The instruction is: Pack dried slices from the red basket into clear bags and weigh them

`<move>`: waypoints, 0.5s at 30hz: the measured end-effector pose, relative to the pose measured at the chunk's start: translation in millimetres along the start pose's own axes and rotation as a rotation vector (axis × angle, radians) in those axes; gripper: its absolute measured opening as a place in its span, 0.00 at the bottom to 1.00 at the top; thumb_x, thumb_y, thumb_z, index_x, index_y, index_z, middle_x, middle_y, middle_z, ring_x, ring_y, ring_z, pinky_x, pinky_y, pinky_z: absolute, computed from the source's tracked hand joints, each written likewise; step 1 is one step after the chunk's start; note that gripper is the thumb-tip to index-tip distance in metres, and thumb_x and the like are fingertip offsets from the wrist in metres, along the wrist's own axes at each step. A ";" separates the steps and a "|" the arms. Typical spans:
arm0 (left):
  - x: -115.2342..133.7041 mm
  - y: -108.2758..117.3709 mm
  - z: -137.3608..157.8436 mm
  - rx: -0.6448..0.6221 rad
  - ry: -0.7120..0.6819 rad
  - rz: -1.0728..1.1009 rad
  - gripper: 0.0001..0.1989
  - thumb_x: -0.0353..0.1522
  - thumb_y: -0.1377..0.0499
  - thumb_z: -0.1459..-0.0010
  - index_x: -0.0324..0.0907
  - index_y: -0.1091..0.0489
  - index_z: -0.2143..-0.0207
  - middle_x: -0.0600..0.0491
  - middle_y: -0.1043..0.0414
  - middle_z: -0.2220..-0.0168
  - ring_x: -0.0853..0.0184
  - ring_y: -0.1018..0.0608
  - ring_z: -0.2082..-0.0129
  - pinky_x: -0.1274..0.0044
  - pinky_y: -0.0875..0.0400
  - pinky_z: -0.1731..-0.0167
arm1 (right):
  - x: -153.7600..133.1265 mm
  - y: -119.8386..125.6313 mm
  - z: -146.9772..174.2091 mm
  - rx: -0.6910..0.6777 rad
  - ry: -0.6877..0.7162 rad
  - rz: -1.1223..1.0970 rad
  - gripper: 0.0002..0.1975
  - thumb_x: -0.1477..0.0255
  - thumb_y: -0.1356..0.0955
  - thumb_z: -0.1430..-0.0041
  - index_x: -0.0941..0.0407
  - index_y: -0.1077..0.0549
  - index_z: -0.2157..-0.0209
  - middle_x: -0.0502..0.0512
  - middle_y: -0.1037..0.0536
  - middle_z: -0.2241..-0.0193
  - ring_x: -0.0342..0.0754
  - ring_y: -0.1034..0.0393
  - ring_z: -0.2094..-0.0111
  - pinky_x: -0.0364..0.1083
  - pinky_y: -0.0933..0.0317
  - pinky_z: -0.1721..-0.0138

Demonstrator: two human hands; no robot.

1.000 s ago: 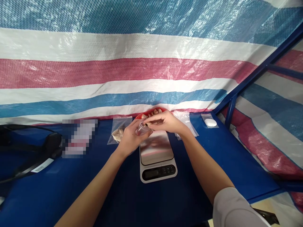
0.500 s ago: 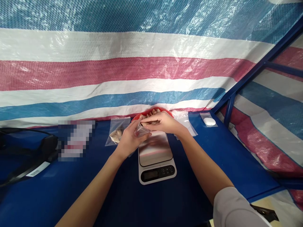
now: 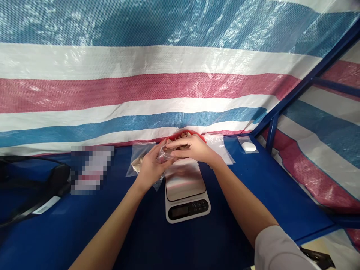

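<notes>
Your left hand point(image 3: 152, 165) gripped a clear bag point(image 3: 165, 153), thumb and fingers curved around its upper part; the lower end hung beneath your palm, just off the left edge of the scale point(image 3: 185, 180). Your right hand point(image 3: 198, 150) came in from the other side, fingers bent together at the bag's mouth; you hid the fingertips partly, so whether they pinched anything could not be told. Both hands were above the far end of the scale's pan.

Behind them stood a red bowl point(image 3: 194, 132), holding pale, brownish pieces point(image 3: 184, 135), partly covered by your right hand. The scale lay on the blue desk point(image 3: 146, 232), its panel facing you, display dark.

Left of your left hand, a second bag point(image 3: 137, 160) lay flat with pale contents. Right of the bowl: flat clear packets point(image 3: 222, 148). Further right, near the frame point(image 3: 272, 131), a white case point(image 3: 249, 146) on clear film. Far left: black gear point(image 3: 60, 178) with a white label.
</notes>
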State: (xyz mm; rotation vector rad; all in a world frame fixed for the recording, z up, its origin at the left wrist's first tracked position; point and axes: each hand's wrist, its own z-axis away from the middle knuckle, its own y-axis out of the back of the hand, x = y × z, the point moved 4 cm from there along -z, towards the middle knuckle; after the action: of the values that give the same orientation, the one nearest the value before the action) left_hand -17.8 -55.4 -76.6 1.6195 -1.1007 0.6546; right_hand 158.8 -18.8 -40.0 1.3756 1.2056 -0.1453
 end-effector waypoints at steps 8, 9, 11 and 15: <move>5.2 29.5 -8.6 0.051 0.033 -0.054 0.21 0.50 0.33 0.46 0.45 0.21 0.57 0.49 0.18 0.54 0.52 0.19 0.50 0.61 0.28 0.42 | 31.7 8.7 -1.3 0.107 -0.088 -0.013 0.13 0.69 0.27 0.40 0.52 0.17 0.53 0.54 0.15 0.56 0.50 0.21 0.56 0.48 0.30 0.51; 5.0 31.9 -9.5 0.050 0.026 -0.048 0.21 0.50 0.32 0.46 0.46 0.22 0.57 0.49 0.18 0.55 0.52 0.18 0.51 0.62 0.27 0.43 | 33.8 5.3 -3.5 0.101 -0.092 0.067 0.12 0.69 0.28 0.38 0.52 0.17 0.53 0.54 0.15 0.56 0.51 0.22 0.54 0.48 0.31 0.50; 3.5 34.7 -10.7 0.041 0.017 -0.038 0.21 0.50 0.32 0.47 0.46 0.22 0.57 0.50 0.18 0.56 0.53 0.18 0.53 0.63 0.27 0.44 | 35.2 -3.1 -9.5 0.081 -0.096 0.229 0.12 0.68 0.30 0.35 0.51 0.17 0.53 0.54 0.16 0.54 0.53 0.24 0.51 0.49 0.33 0.49; -0.6 36.6 -11.3 0.037 0.026 -0.041 0.22 0.50 0.32 0.47 0.45 0.21 0.57 0.49 0.18 0.57 0.52 0.18 0.52 0.62 0.28 0.43 | 32.0 -18.8 -21.6 0.049 -0.115 0.454 0.14 0.65 0.34 0.31 0.51 0.19 0.51 0.54 0.16 0.53 0.55 0.26 0.50 0.50 0.36 0.49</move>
State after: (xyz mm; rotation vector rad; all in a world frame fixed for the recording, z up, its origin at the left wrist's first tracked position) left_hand -49.7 -46.6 -57.2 1.6568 -1.0387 0.6712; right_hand 148.0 10.3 -69.5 1.6256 0.7757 0.0665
